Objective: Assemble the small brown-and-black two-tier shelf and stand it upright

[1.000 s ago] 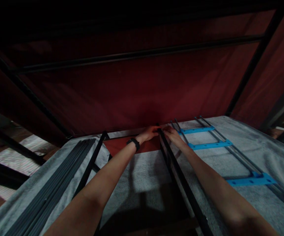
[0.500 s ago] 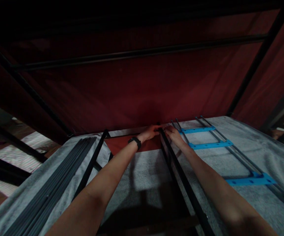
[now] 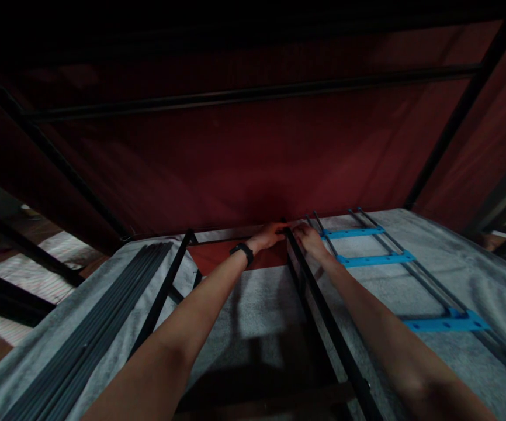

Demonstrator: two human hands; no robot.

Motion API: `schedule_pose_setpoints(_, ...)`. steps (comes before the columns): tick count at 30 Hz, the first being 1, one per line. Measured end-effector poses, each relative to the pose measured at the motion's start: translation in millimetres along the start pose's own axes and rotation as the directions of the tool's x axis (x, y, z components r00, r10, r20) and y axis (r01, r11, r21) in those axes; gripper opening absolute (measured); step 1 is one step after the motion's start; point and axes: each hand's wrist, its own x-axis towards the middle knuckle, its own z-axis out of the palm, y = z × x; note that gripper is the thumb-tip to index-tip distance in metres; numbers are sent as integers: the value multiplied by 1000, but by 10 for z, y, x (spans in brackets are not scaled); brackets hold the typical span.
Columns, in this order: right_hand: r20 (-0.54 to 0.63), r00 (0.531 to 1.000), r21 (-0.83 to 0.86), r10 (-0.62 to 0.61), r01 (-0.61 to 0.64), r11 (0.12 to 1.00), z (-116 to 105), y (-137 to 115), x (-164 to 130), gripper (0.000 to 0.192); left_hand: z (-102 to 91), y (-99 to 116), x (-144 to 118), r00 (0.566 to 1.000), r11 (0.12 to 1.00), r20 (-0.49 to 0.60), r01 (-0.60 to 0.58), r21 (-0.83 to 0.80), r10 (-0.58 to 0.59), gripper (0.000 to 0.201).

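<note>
A black metal frame [image 3: 323, 310] stretches away from me, with an orange-red board [image 3: 218, 256] across its far end. At the far right corner of that frame, my left hand [image 3: 269, 235] is closed around the tube; a black band sits on its wrist. My right hand [image 3: 307, 238] is just right of the same corner, its fingers bent and pinched together against the tube end. Anything small between those fingers is too dark and far off to make out.
Blue crosspieces [image 3: 375, 259] joined by thin grey rods lie on the right. A bundle of dark grey tubes [image 3: 90, 327] lies on the left. All rest on a grey cloth [image 3: 446, 368]. A dark red panel [image 3: 253, 158] with black bars rises behind.
Both hands stay at the frame's far corner with almost the same grip. The view shifts very slightly.
</note>
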Motion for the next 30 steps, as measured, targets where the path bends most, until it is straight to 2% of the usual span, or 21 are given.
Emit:
schedule_pose_setpoints(2, -17, 1000, -51, 24, -24, 998, 17, -3, 28, 19, -2, 5, 0, 1000, 1000, 0, -6, 0, 6, 50)
schedule_pose_setpoints(7, -14, 999, -49, 30, -30, 998, 34, -12, 26, 25, -7, 1, 5, 1000, 998, 7, -28, 55, 27, 50)
schedule_pose_setpoints(14, -4, 1000, -87, 14, -14, 996, 32, -39, -4, 18, 3, 28, -42, 999, 999, -39, -17, 40, 19, 58)
schedule_pose_setpoints(20, -17, 999, -100, 33, -34, 994, 27, -28, -9, 31, -6, 42, -57, 994, 987, -109, 11, 157, 6, 35)
schedule_pose_setpoints(25, -25, 1000, -19, -9, 9, 1000, 39, -38, -36, 26, -20, 11, -14, 997, 982, -60, -28, 186, 40, 23)
schedule_pose_setpoints(30, -15, 1000, -62, -4, 3, 998, 41, -57, -15, 20, -26, 52, -6, 1000, 966, -11, -21, 256, 25, 20)
